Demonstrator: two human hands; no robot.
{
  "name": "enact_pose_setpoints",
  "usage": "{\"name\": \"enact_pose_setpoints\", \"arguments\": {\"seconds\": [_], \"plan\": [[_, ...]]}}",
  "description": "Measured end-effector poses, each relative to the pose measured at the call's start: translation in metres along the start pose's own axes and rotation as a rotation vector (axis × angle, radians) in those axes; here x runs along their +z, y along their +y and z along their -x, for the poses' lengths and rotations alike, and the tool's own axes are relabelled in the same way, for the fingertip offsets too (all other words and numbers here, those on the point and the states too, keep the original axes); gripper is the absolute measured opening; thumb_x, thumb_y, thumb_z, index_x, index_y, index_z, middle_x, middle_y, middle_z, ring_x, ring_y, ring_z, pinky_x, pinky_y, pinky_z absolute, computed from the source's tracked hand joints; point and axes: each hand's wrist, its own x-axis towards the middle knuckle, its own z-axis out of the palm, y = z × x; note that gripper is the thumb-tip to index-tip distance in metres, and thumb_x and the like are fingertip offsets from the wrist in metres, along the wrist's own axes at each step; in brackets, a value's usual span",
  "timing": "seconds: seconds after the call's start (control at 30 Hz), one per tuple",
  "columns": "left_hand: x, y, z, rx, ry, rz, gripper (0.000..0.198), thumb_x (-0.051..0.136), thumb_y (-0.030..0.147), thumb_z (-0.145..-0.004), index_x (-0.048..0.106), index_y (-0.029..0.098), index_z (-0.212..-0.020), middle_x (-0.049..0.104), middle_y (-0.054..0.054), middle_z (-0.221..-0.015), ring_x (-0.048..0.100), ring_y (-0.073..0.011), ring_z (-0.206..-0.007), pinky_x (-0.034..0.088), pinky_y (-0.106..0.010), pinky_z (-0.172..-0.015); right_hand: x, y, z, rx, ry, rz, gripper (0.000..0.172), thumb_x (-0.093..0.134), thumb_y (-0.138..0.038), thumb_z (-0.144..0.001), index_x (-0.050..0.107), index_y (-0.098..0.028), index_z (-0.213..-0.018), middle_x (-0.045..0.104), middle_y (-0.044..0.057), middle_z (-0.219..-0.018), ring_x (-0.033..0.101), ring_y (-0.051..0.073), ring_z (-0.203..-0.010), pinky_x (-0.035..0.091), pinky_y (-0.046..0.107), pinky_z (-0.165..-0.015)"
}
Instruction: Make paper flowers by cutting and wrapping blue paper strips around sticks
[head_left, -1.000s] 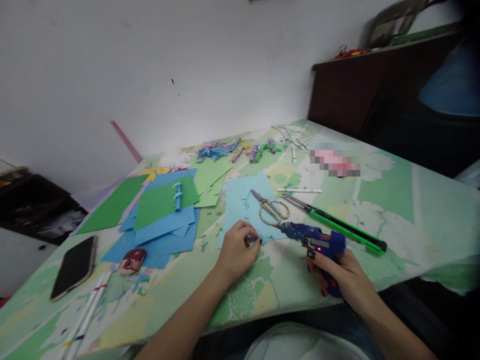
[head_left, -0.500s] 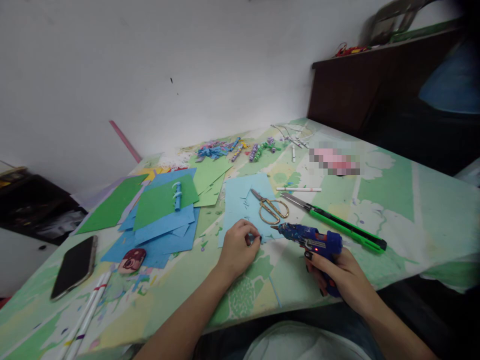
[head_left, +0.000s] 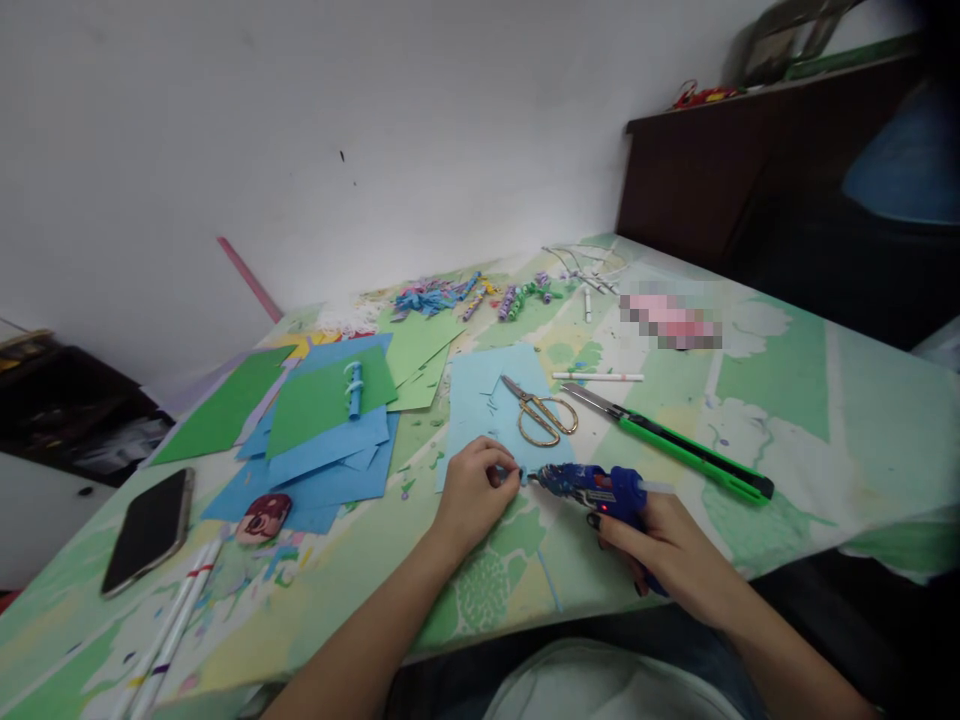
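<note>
My right hand (head_left: 649,535) grips a blue hot glue gun (head_left: 596,487) with a small red light on it. The gun's nozzle points left, close to the fingertips of my left hand (head_left: 480,490). Between that thumb and forefinger is pinched a small blue paper piece (head_left: 523,477), mostly hidden by the fingers. Beyond both hands, gold-handled scissors (head_left: 538,410) lie on a light blue sheet (head_left: 480,385) with thin paper slivers. To the right rests a green utility knife (head_left: 686,450) with its blade out, and past the scissors a white paper stick (head_left: 598,377).
Blue and green sheets (head_left: 330,400) bear a blue paper roll (head_left: 355,390) on the left. Nearby are a phone (head_left: 150,530), a dark red case (head_left: 264,518) and white sticks (head_left: 176,620). Decorated paper rolls (head_left: 517,300) and paper scraps (head_left: 424,300) lie toward the wall.
My right hand has brought the glue gun left, so its nozzle is now at my left fingertips. The left hand has stayed almost in place.
</note>
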Motion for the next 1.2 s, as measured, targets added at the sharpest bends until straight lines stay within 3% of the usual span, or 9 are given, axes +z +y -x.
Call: {"name": "enact_pose_setpoints", "arguments": {"seconds": [1.2], "plan": [[-0.0037,0.005,-0.0019,-0.066,-0.018,0.003,0.015,0.053,0.008,-0.067,0.065,0.015,-0.063,0.061,-0.002,-0.07,0.052,-0.0094,-0.058,0.042,-0.022,-0.057,0.0,-0.0066,-0.0028,-0.023,0.004,0.002,0.026,0.046,-0.027,-0.079,0.05,-0.016,-0.056,0.045,-0.004,-0.035,0.046,0.009,-0.033,0.032,0.017,-0.033]]}}
